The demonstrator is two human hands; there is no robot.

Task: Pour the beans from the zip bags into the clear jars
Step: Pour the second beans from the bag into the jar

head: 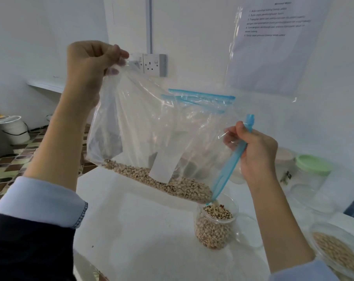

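A clear zip bag (151,126) with a blue zip strip hangs tilted over the white table. My left hand (89,69) pinches its raised bottom corner at the upper left. My right hand (257,155) grips the blue zip edge lower on the right. Pale beans (162,183) lie along the bag's low fold and run down to its open corner. That corner sits just above the mouth of a small clear jar (214,226), which is nearly full of beans.
More zip bags with blue strips (202,98) stand behind. At the right are a clear jar with a green lid (312,171) and a round container of beans (338,252). A wall socket (153,61) and a taped paper (277,37) are on the wall.
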